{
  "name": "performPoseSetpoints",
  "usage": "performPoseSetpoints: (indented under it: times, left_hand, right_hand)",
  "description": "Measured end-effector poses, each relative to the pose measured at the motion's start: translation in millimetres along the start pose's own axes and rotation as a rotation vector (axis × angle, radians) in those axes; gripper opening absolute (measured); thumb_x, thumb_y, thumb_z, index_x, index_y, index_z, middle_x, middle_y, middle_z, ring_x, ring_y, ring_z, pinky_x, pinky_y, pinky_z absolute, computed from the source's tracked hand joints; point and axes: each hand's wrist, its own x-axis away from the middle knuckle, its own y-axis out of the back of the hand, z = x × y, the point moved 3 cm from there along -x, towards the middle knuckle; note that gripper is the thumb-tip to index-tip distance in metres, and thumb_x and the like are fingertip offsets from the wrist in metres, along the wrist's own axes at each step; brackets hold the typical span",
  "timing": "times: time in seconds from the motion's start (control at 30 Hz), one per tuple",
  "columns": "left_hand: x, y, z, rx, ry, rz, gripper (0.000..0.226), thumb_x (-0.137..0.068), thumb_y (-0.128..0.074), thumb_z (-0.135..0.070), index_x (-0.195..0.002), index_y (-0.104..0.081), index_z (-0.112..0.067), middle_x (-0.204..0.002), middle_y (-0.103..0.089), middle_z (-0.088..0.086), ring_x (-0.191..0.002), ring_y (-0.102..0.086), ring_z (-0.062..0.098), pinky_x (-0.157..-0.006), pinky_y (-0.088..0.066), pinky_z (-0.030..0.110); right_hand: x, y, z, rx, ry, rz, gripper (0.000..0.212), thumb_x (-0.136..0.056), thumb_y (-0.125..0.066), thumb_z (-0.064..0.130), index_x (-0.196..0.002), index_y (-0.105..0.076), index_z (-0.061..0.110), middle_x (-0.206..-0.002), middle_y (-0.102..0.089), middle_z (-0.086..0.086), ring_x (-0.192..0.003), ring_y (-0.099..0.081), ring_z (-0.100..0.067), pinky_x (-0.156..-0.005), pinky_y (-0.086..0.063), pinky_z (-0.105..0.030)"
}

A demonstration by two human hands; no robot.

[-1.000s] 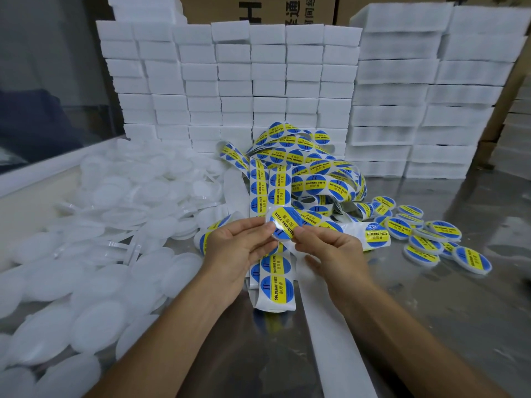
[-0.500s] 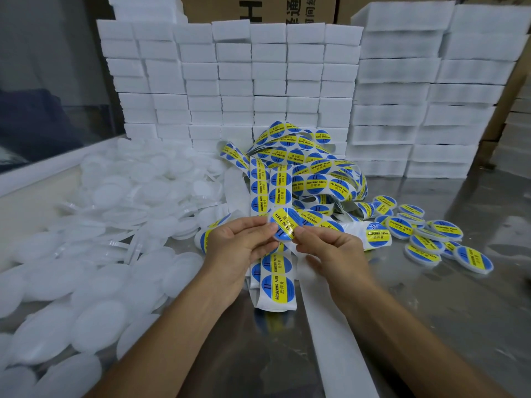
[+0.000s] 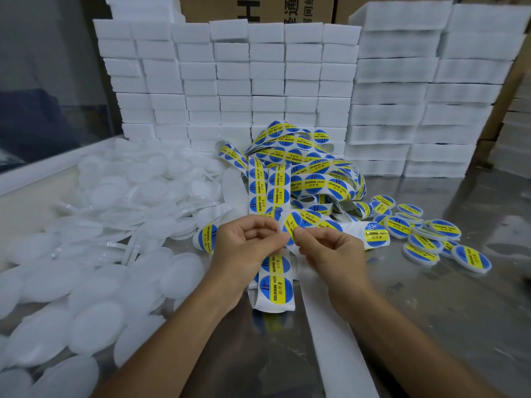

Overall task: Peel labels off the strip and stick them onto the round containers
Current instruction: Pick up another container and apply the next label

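Both hands work a label off the strip above the tabletop.

The left hand (image 3: 253, 242) grips the label strip (image 3: 275, 285) with curled fingers, while the right hand (image 3: 330, 248) pinches the edge of a blue-and-yellow label (image 3: 296, 222) between thumb and forefinger. The strip hangs down to the metal tabletop (image 3: 431, 326) and trails back into a tangled heap (image 3: 310, 173). Unlabelled white round containers (image 3: 115, 225) lie piled to the left, labelled containers (image 3: 425, 237) to the right. White foam blocks (image 3: 258, 81) stand stacked behind.
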Motion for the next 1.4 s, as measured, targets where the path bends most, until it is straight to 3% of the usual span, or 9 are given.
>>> performPoseSetpoints:
  times: [0.23,0.47,0.6,0.73,0.87,0.93,1.1,1.27,1.4]
  left_hand:
    - [1.4,-6.4,6.9,0.092,0.044,0.083,0.036,-0.077,-0.073,0.006,-0.101,-0.071,-0.021,-0.063,-0.065,-0.001,-0.071,-0.073,0.02,-0.068,-0.058,0.024]
    - [1.6,-13.5,9.3,0.305,0.117,0.15,0.012,-0.095,-0.057,-0.009,-0.101,-0.066,-0.008,-0.099,-0.075,0.013,-0.093,-0.073,0.03,-0.072,-0.06,0.032]
    - [1.0,-14.8,9.9,0.281,0.143,0.17,0.014,-0.096,-0.055,-0.01,-0.105,-0.063,-0.003,-0.103,-0.074,0.015,-0.095,-0.072,0.029,-0.076,-0.06,0.033]
    - [1.2,-11.3,14.7,0.221,0.176,0.136,0.018,-0.093,-0.06,-0.01,-0.108,-0.064,-0.001,-0.098,-0.075,0.016,-0.09,-0.074,0.029,-0.076,-0.061,0.033]
    - [1.6,-10.5,18.5,0.178,0.162,0.07,0.031,-0.089,-0.067,-0.012,-0.119,-0.064,-0.002,-0.108,-0.073,0.013,-0.091,-0.073,0.03,-0.08,-0.06,0.039]
    - [1.5,-10.5,18.0,0.17,0.162,0.077,0.029,-0.091,-0.065,-0.017,-0.118,-0.066,-0.006,-0.113,-0.071,0.012,-0.093,-0.073,0.028,-0.081,-0.06,0.04]
    - [3.6,-15.2,14.2,0.165,0.186,0.151,0.018,-0.097,-0.057,-0.019,-0.107,-0.071,-0.016,-0.096,-0.076,0.012,-0.089,-0.074,0.028,-0.069,-0.06,0.032]
    - [5.4,-16.8,16.0,0.124,0.159,0.187,0.031,-0.094,-0.058,-0.003,-0.125,-0.06,-0.007,-0.097,-0.076,0.014,-0.084,-0.075,0.028,-0.068,-0.06,0.029]
    - [5.7,-16.4,14.7,0.099,0.102,0.193,0.041,-0.083,-0.07,-0.013,-0.123,-0.064,-0.006,-0.092,-0.076,0.015,-0.082,-0.074,0.029,-0.069,-0.061,0.03]
  right_hand:
    - [3.1,-4.3,-4.5,0.031,0.107,-0.068,0.034,-0.083,-0.078,0.022,-0.108,-0.056,0.027,-0.091,-0.067,-0.01,-0.072,-0.071,-0.027,-0.064,-0.061,-0.043]
    - [11.2,-15.2,0.0,0.054,0.198,0.135,0.023,-0.085,-0.076,0.019,-0.106,-0.069,0.026,-0.085,-0.072,-0.009,-0.066,-0.069,-0.019,-0.057,-0.056,-0.029]
    - [12.3,-13.9,2.0,0.001,0.23,0.164,0.011,-0.092,-0.066,0.011,-0.102,-0.07,0.008,-0.087,-0.072,-0.016,-0.067,-0.069,-0.026,-0.048,-0.051,-0.027]
    - [7.7,-8.0,-4.9,0.0,0.154,0.105,0.038,-0.102,-0.049,0.022,-0.086,-0.062,-0.009,-0.074,-0.067,-0.03,-0.06,-0.066,-0.03,-0.046,-0.049,-0.026]
    - [8.5,-11.8,-7.8,0.029,0.166,0.109,0.011,-0.096,-0.062,0.017,-0.106,-0.066,0.014,-0.072,-0.064,-0.023,-0.057,-0.062,-0.021,-0.049,-0.048,-0.026]
    - [9.0,-13.7,-8.3,0.027,0.214,0.157,0.034,-0.089,-0.071,0.01,-0.118,-0.062,0.025,-0.078,-0.07,-0.012,-0.063,-0.066,-0.018,-0.054,-0.051,-0.023]
    - [10.7,-14.7,-3.1,0.042,0.31,0.171,0.007,-0.09,-0.069,0.012,-0.094,-0.068,0.006,-0.076,-0.072,0.001,-0.065,-0.067,-0.006,-0.058,-0.051,-0.016]
    - [8.1,-11.3,-9.0,0.054,0.151,0.113,0.05,-0.104,-0.034,0.039,-0.068,-0.051,0.009,-0.044,-0.053,-0.012,-0.035,-0.05,-0.018,-0.039,-0.04,-0.021]
    - [6.0,-10.5,-9.0,-0.034,0.15,0.118,0.02,-0.1,-0.05,0.033,-0.097,-0.058,0.015,-0.053,-0.058,-0.008,-0.038,-0.052,-0.017,-0.039,-0.042,-0.022]
